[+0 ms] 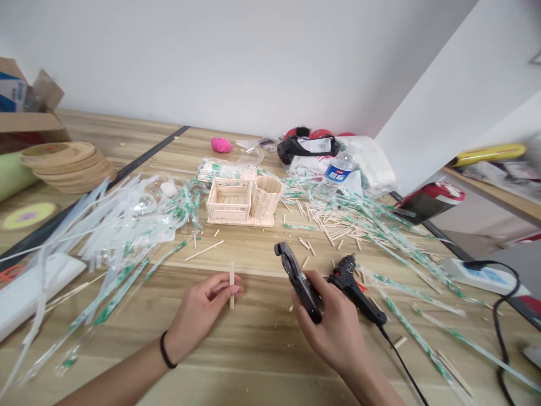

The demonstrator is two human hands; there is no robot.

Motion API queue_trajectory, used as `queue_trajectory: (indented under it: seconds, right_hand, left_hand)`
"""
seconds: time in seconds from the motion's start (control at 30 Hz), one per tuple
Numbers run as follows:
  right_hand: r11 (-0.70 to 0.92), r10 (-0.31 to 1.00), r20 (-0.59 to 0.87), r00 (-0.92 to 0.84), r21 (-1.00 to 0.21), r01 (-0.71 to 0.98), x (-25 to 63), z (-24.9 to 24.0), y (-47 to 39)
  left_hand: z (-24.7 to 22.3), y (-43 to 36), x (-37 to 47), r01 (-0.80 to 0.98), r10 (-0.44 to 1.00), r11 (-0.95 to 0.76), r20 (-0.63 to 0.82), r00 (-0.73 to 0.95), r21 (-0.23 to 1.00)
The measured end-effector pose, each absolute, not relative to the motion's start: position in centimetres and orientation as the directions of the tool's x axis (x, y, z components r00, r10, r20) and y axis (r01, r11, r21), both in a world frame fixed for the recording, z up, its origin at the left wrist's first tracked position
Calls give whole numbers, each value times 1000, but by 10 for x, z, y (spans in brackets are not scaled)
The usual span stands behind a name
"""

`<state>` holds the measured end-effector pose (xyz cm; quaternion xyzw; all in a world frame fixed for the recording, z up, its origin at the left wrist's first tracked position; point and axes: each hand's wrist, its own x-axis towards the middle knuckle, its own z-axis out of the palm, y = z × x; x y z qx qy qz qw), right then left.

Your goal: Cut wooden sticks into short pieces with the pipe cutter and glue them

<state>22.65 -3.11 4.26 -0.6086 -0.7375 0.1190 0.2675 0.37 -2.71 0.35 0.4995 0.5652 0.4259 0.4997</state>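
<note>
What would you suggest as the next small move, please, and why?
Perhaps bring the black plier-like tool toward the short wooden sticks: the left hand holds them upright, while the right hand grips the tool with its head apart from them.

The table [253,361] is lit brightly and evenly by soft light, perhaps cast from above. The wall [211,62] is rendered pale grey. Only faint, soft-edged shadows are laid near the left hand [207,301] and right hand [333,324]. Small glints are thrown back by the plastic wrappers [139,208] and bottle [337,173]. Toward the sides, shapes are stretched by wide-angle distortion; the shelf [499,196] is blurred, and the bottle's fine print is smeared.
</note>
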Motion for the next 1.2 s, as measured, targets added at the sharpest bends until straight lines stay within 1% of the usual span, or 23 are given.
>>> queue_trajectory:
  seconds: [0.17,0.27,0.33,0.4,0.43,0.47,0.5,0.53,0.6,0.77,0.93,1.1,1.2]
  right_hand:
    - [145,966,260,-10,-506,850,235,45,-26]
    - [-11,952,264,152,-469,883,256,55,-17]
    - [-143,944,227,239,-372,917,280,63,-9]
    - [-259,947,138,289,-201,945,310,66,0]
    - [-303,942,115,315,-107,947,327,65,3]
    - [-381,920,87,383,-34,924,343,62,6]
    - [-456,889,50,455,9,890,359,57,8]
    - [-504,863,44,503,28,863,373,51,8]
    - [-568,823,30,567,52,821,395,36,7]
    - [-631,774,15,633,84,771,417,8,0]
    - [-648,760,20,650,95,755,416,-1,3]
    - [-627,779,52,625,64,776,412,5,6]
    - [-536,843,93,531,43,843,409,19,15]
  left_hand:
    - [8,-32,4,188,988,141,-149,27,972]
    - [7,-35,5,162,986,151,-159,39,975]
    - [7,-36,5,121,984,165,-172,47,979]
    - [9,-36,7,82,980,184,-189,57,979]
    - [11,-36,8,66,978,196,-200,61,978]
    - [13,-36,9,50,976,208,-211,63,977]
    - [15,-35,9,34,973,220,-221,65,975]
    - [17,-35,9,13,971,231,-232,64,973]
    - [20,-34,9,-39,966,255,-252,65,966]
    - [21,-29,8,-142,951,309,-300,80,940]
    - [18,-25,7,-167,940,341,-329,93,925]
    - [8,-24,4,-151,939,341,-331,89,928]
    - [4,-24,4,-172,940,339,-329,87,925]
